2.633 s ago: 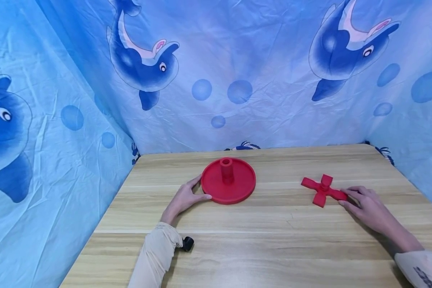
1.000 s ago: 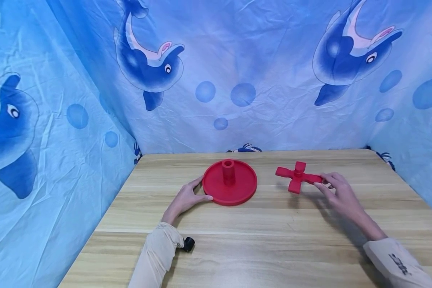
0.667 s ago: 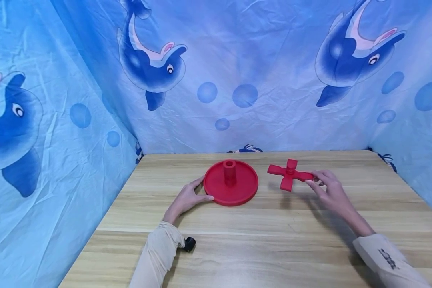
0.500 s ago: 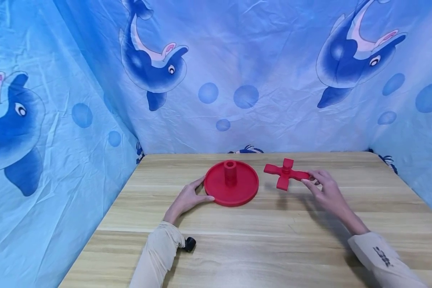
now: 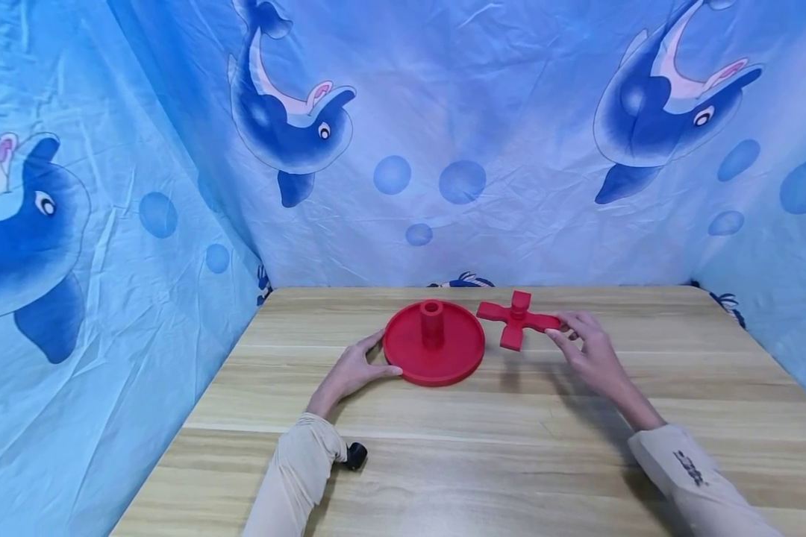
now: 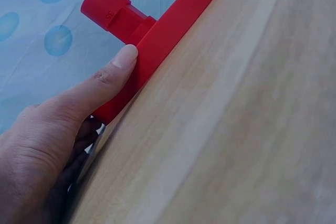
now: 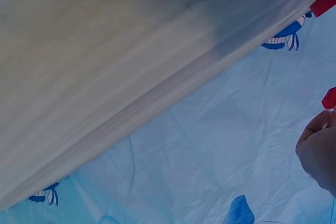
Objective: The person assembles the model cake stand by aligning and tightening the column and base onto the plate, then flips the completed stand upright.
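Note:
A red round base (image 5: 410, 350) with a low rim and an upright hollow post (image 5: 433, 325) lies flat on the table. My left hand (image 5: 354, 369) holds its left edge, thumb at the near side and fingers on the far side. In the left wrist view the thumb (image 6: 107, 80) presses against the base's side, below the post (image 6: 107, 9). My right hand (image 5: 591, 358) pinches one arm of a red cross-shaped piece (image 5: 516, 317), which hangs above the table just right of the base, a round knob at its centre. The right wrist view catches only part of my right hand (image 7: 320, 150).
The pale wooden table (image 5: 483, 462) ends at the back and left against a blue dolphin-print curtain (image 5: 510, 209). A small black device (image 5: 356, 456) sits at the left sleeve's cuff.
My right hand has lifted the cross-shaped piece off the table and carried it left towards the base. My left hand keeps its hold on the base. The head view has shifted slightly.

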Motion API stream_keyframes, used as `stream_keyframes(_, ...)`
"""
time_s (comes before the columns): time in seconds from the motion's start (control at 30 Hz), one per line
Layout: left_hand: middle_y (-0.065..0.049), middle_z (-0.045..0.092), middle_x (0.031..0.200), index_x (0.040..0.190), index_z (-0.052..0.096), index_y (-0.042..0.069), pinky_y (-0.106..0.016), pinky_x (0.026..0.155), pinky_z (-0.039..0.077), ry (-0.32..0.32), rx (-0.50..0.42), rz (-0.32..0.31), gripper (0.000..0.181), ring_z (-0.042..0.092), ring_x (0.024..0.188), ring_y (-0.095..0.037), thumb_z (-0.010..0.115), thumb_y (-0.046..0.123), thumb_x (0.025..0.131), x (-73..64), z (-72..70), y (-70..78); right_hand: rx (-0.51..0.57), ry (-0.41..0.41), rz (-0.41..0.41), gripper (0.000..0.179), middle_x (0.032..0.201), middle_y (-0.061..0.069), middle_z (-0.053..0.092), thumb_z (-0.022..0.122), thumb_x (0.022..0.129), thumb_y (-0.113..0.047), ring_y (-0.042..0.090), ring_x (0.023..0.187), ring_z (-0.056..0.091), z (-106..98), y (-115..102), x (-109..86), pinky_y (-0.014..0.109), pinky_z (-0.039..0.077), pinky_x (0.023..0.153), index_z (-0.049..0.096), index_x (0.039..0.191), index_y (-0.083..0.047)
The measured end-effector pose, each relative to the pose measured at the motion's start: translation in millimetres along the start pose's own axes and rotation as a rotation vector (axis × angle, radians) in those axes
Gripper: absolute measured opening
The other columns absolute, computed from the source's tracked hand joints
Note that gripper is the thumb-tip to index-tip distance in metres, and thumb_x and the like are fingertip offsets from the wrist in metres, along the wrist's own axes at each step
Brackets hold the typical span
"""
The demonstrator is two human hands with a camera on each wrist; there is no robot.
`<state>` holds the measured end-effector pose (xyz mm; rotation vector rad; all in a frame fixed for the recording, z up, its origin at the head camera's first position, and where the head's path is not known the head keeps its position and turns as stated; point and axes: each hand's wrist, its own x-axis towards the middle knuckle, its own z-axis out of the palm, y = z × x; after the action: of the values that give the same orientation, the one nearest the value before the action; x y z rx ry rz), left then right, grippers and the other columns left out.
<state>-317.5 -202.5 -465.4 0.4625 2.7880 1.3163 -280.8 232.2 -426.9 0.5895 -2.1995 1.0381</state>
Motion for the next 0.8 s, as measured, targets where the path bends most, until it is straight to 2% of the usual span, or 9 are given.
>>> stream_keyframes(0.27, -0.011, 0.044, 0.159, 0.16, 0.042, 0.017, -0.053, 0.117, 0.035, 0.004, 0.011, -0.003, 0.098, 0.039, 0.146, -0.031, 0.089, 0.048, 0.08, 0.6, 1.7, -1.4, 0.036, -0.005, -0.001, 0.031, 0.103, 0.02, 0.065, 0.075, 0.087, 0.012, 0.019, 0.091, 0.057, 10.9, -6.6, 5.9, 0.011, 0.044, 0.075, 0.069, 0.118, 0.012)
stream_keyframes(0.47, -0.012, 0.044, 0.159, 0.16, 0.042, 0.017, -0.052, 0.118, 0.033, 0.009, 0.023, 0.002, 0.099, 0.037, 0.148, -0.031, 0.09, 0.049, 0.079, 2.2, 2.4, -1.9, 0.053, -0.017, 0.031, 0.03, 0.104, 0.019, 0.065, 0.074, 0.09, 0.01, 0.016, 0.092, 0.056, 17.9, -8.8, 8.9, 0.009, 0.044, 0.077, 0.07, 0.119, 0.011)
stream_keyframes(0.8, -0.012, 0.046, 0.158, 0.159, 0.044, 0.016, -0.053, 0.118, 0.034, 0.013, 0.018, 0.014, 0.099, 0.037, 0.147, -0.032, 0.09, 0.049, 0.078, 1.0, 1.6, -2.0, 0.075, -0.006, 0.037, 0.03, 0.101, 0.018, 0.064, 0.074, 0.09, 0.008, 0.02, 0.09, 0.056, 28.1, -11.8, 12.6, 0.011, 0.044, 0.075, 0.069, 0.12, 0.012)
